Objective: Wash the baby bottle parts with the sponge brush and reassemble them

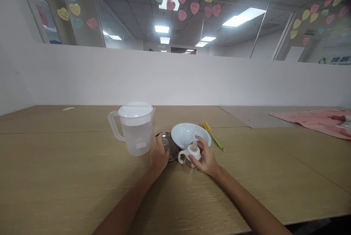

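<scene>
A clear baby bottle (189,167) with a white collar, a pale teat and a white side handle stands on the table. My right hand (207,158) is closed around it at the collar, thumb in front and fingers behind. Over the left side of a shallow metal dish (173,151) is my left hand (159,156), its fingers and thumb curled in at a small clear object that I cannot make out. Just behind the bottle sits a white bowl (181,132) with a thin stick-like line across it.
A lidded translucent pitcher (137,136) with a handle stands left of my left hand. Behind the bowl's right side lies a brush (216,140) with yellow bristles and a green handle. A pink cloth (307,118) lies far right, before a white wall (164,77).
</scene>
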`<state>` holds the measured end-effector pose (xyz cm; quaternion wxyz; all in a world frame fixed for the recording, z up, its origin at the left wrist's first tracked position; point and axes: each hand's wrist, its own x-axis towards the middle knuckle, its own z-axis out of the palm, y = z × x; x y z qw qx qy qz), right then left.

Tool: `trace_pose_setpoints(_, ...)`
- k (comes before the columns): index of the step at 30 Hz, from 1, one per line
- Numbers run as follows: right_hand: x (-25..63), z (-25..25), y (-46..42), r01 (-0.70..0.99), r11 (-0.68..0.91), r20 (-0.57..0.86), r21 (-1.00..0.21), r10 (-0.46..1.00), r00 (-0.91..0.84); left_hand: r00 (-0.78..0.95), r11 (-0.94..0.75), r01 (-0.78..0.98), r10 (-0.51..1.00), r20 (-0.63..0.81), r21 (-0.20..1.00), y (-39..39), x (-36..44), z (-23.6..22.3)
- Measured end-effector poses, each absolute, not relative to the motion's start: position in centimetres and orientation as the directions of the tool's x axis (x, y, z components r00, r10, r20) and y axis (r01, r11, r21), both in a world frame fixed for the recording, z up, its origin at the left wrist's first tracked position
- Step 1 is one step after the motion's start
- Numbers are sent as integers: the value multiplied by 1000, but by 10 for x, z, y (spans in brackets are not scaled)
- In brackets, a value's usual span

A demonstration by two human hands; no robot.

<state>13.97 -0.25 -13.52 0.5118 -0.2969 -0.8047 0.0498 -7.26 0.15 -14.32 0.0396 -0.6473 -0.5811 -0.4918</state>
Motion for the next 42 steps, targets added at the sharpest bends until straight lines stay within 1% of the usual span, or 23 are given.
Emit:
trace_pose_setpoints(2,139,-138,-2,425,814,796,-396,535,-283,-219,-337,758,674,705,558,-1,-70,-139)
trace_pose_setpoints(5,139,-141,-1,452,805,787,-384,541,-296,-294,-453,674,559,775,583,-9,-65,-130)
trace_pose_setpoints(7,139,-141,-1,466,808,797,-362,527,-294,-301,-550,639,465,833,538,-15,-61,-126)
trace_pose_setpoints(8,139,-140,-1,468,812,809,-349,513,-286,-287,-595,634,412,865,494,-19,-59,-125)
trace_pose_setpoints(10,139,-138,-1,474,822,841,-316,474,-260,-224,-680,639,283,933,360,-25,-55,-123)
trace_pose_setpoints(11,139,-136,-1,479,827,859,-294,448,-246,-165,-718,643,209,964,266,-27,-54,-123)
trace_pose_setpoints(13,138,-132,-1,497,837,897,-229,380,-228,18,-782,622,63,998,38,-30,-51,-125)
trace_pose_setpoints(15,138,-129,-1,507,850,921,-141,300,-247,226,-833,519,-81,971,-190,-31,-50,-127)
trace_pose_setpoints(16,137,-128,-2,505,858,928,-92,258,-270,304,-851,451,-138,943,-269,-31,-50,-129)
trace_pose_setpoints(17,137,-127,-2,497,867,930,-46,218,-295,362,-867,395,-158,919,-305,-31,-50,-132)
trace_pose_setpoints(18,138,-127,-2,484,875,932,-3,178,-317,409,-886,357,-135,902,-295,-31,-50,-135)
trace_pose_setpoints(19,138,-128,-2,470,882,933,36,138,-331,458,-908,341,-63,887,-241,-31,-50,-139)
trace_pose_setpoints(22,139,-131,-2,444,887,939,131,33,-343,608,-928,373,250,754,7,-31,-51,-148)
trace_pose_setpoints(23,139,-132,-3,443,886,940,139,23,-341,631,-919,392,302,714,41,-31,-50,-149)
trace_pose_setpoints(25,139,-132,-4,459,885,951,80,70,-300,607,-892,452,317,729,12,-31,-49,-149)
trace_pose_setpoints(27,138,-129,-5,477,877,961,-55,177,-214,526,-855,516,275,805,-45,-32,-46,-145)
trace_pose_setpoints(28,138,-127,-6,482,868,957,-122,231,-173,480,-839,542,268,835,-42,-33,-45,-143)
trace_pose_setpoints(29,137,-124,-6,485,857,950,-171,274,-148,445,-830,558,286,849,-13,-34,-43,-140)
trace_pose_setpoints(31,136,-121,-7,498,842,934,-209,323,-155,403,-817,566,387,829,107,-37,-40,-137)
trace_pose_setpoints(33,136,-120,-6,514,834,916,-201,346,-202,379,-792,562,502,777,238,-39,-36,-138)
trace_pose_setpoints(35,136,-120,-5,513,837,901,-190,356,-247,364,-768,551,572,735,325,-40,-32,-140)
trace_pose_setpoints(39,136,-122,-4,475,852,882,-218,381,-279,337,-739,532,633,697,413,-41,-28,-142)
trace_pose_setpoints(42,136,-126,-4,443,840,856,-313,451,-251,341,-725,538,654,676,430,-43,-27,-140)
